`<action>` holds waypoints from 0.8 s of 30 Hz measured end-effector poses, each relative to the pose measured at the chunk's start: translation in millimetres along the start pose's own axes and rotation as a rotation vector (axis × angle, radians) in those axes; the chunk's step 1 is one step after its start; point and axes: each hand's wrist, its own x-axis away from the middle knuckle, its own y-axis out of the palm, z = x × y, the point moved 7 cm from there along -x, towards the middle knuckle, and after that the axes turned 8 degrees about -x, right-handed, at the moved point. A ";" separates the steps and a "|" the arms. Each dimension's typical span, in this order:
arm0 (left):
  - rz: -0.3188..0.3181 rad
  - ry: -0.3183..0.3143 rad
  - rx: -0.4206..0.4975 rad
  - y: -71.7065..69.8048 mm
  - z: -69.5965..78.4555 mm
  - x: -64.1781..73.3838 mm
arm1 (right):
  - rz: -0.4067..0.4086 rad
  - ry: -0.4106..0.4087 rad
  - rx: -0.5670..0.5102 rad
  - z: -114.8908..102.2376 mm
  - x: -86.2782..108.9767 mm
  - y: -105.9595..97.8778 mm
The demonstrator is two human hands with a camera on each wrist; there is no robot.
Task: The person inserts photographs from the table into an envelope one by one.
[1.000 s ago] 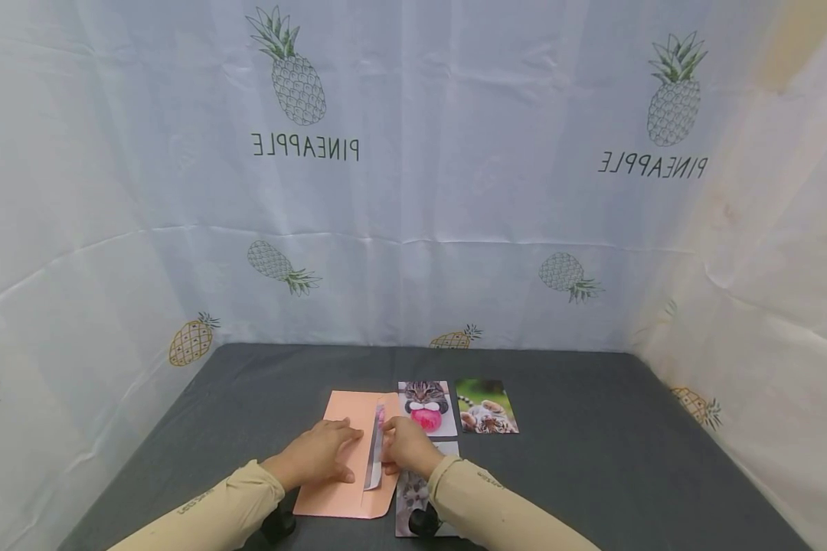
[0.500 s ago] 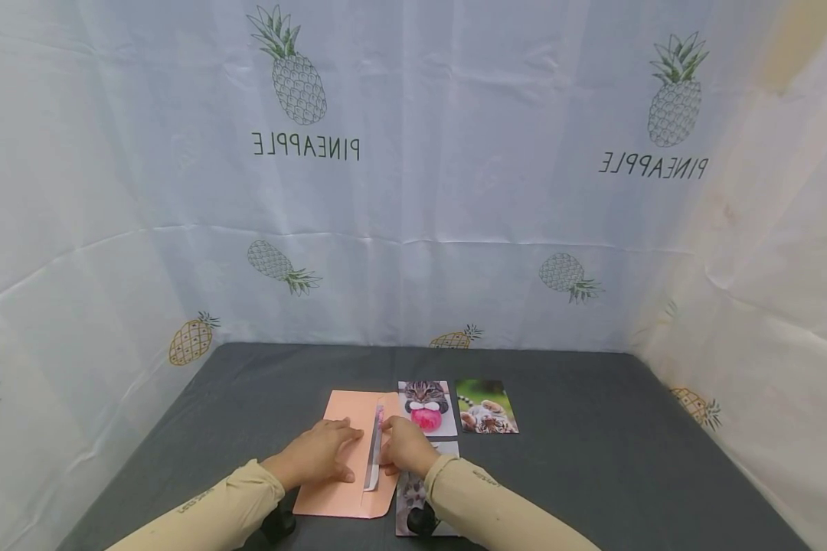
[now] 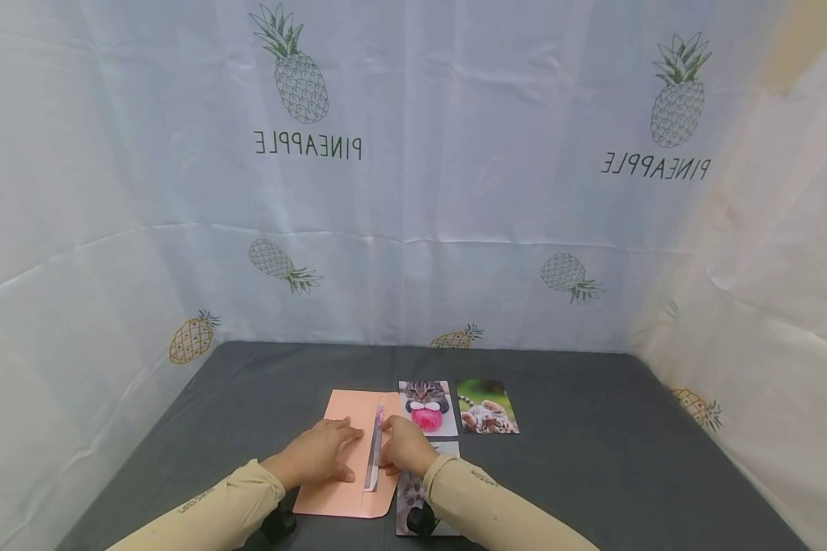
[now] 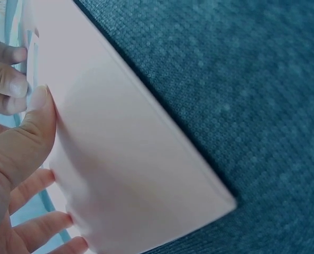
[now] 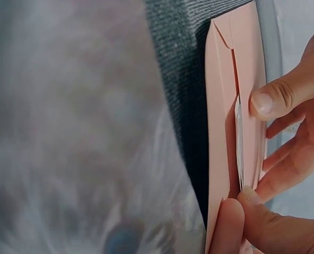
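A peach envelope (image 3: 331,501) lies on the dark cloth, its flap spread toward the right. From its slit a narrow strip of a photo card (image 3: 373,463) sticks out; the rest is hidden inside. My left hand (image 3: 320,453) rests on the envelope's body with fingers spread, its thumb (image 5: 265,103) pressing near the slit. My right hand (image 3: 410,448) pinches the card's exposed edge above the flap, thumb and forefinger close together in the right wrist view.
A cat photo with a pink ball (image 3: 427,405) and a tiger cub photo (image 3: 488,408) lie beyond my right hand. A grey animal photo (image 3: 408,497) is partly under my right wrist. A pineapple-print curtain (image 3: 413,191) surrounds the dark table (image 3: 593,444).
The right hand has shifted very slightly left, and the visible strip of card looks a little narrower. My left hand stays in the same place.
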 end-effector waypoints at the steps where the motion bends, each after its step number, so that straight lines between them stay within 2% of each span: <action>1: -0.001 -0.002 0.000 -0.4 0.1 0.2 | -0.001 0.002 -0.001 0.1 0.0 0.3; 24: 0.003 0.002 0.005 -2.4 -0.2 1.2 | 0.021 0.023 0.066 4.5 -4.7 5.4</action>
